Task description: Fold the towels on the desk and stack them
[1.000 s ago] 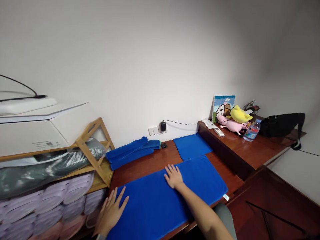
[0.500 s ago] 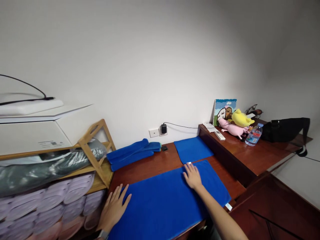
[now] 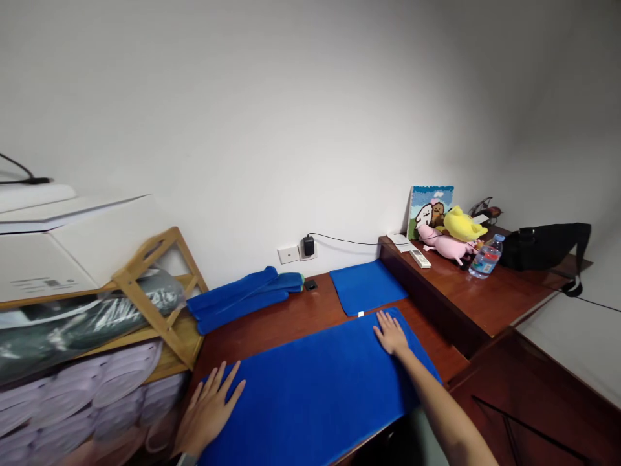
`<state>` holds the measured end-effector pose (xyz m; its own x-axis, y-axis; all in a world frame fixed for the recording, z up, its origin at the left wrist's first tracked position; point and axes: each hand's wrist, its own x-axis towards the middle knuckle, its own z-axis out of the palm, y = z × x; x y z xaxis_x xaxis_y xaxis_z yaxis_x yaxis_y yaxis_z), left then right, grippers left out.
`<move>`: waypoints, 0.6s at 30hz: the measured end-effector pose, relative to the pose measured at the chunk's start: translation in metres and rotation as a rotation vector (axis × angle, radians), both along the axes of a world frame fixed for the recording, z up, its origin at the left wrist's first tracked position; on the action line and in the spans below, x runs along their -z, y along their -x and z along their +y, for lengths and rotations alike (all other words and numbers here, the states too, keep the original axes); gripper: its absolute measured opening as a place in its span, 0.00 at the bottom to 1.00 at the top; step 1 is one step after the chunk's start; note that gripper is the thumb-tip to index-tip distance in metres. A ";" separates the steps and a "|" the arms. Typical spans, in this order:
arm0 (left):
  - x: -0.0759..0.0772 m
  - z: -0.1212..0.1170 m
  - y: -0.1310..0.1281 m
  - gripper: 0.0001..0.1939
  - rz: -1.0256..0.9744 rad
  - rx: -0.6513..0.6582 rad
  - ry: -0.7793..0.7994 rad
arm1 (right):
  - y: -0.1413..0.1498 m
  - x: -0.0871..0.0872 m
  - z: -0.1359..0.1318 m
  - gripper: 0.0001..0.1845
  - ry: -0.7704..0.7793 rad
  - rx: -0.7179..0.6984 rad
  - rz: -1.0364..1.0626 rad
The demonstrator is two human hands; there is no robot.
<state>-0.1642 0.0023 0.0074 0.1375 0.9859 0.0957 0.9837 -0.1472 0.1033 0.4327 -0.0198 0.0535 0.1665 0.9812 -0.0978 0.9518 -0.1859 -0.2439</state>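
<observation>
A large blue towel (image 3: 310, 382) lies spread flat on the brown wooden desk (image 3: 272, 330). My left hand (image 3: 209, 406) rests at its left edge, fingers spread and holding nothing. Near the towel's far right corner, my right hand (image 3: 392, 333) lies flat on the cloth with fingers stretched out. Behind it is a smaller blue towel (image 3: 369, 287), lying flat with a white tag at its near edge. Several folded or rolled blue towels (image 3: 242, 299) sit against the wall at the back left.
On the left, a wooden rack (image 3: 160, 291) holds a white box (image 3: 43, 259) and pale purple slippers (image 3: 121, 375). The raised right surface bears a remote (image 3: 420, 259), plush toys (image 3: 449, 246), a water bottle (image 3: 486, 257) and a black bag (image 3: 543, 246). A plugged-in adapter (image 3: 308, 244) is on the wall.
My right hand has slid right and slightly away across the large towel toward its far right corner. My left hand stays by the left edge. The view has shifted slightly.
</observation>
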 end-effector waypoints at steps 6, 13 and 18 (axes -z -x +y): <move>-0.015 -0.007 -0.014 0.41 -0.010 -0.057 0.008 | -0.048 0.000 0.000 0.39 0.040 0.151 -0.073; -0.025 -0.016 -0.024 0.38 0.015 -0.060 -0.026 | 0.072 -0.018 0.007 0.35 -0.149 -0.026 -0.114; -0.024 -0.019 -0.025 0.37 0.001 -0.063 -0.045 | 0.262 -0.005 -0.001 0.36 -0.265 -0.568 0.160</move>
<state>-0.1397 -0.0162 0.0312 0.0754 0.9873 0.1397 0.9912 -0.0895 0.0975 0.1711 -0.0212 0.0586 -0.3826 0.9064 0.1788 0.8324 0.4222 -0.3590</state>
